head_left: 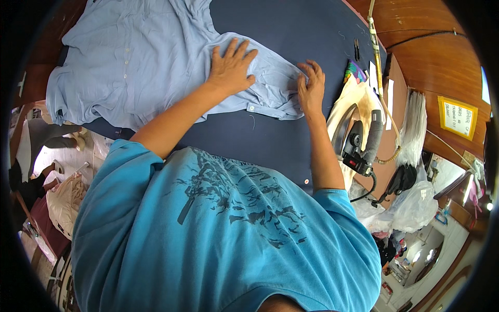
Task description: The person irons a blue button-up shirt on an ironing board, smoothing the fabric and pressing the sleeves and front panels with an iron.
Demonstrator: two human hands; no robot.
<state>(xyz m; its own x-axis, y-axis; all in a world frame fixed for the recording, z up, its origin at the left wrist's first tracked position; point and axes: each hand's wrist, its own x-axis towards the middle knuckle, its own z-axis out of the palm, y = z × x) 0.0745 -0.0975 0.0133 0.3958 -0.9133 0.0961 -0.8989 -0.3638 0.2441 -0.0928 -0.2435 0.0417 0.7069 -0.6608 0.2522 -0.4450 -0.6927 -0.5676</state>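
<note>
A light blue button shirt (130, 57) lies spread over a dark blue padded ironing table (270, 140). Its sleeve (270, 93) stretches to the right, with the cuff near the table's middle. My left hand (231, 65) lies flat on the sleeve, fingers spread apart. My right hand (311, 86) presses on the sleeve's crumpled end, fingers bent and touching the cloth. I cannot tell whether those fingers pinch the cloth or only rest on it.
An iron (358, 140) with a grey handle stands at the table's right edge on a cream cloth (348, 104). Its cord (382, 73) runs up along that edge. Plastic bags (416, 203) and stacked papers (416, 125) lie to the right. A cloth bundle (65, 200) sits lower left.
</note>
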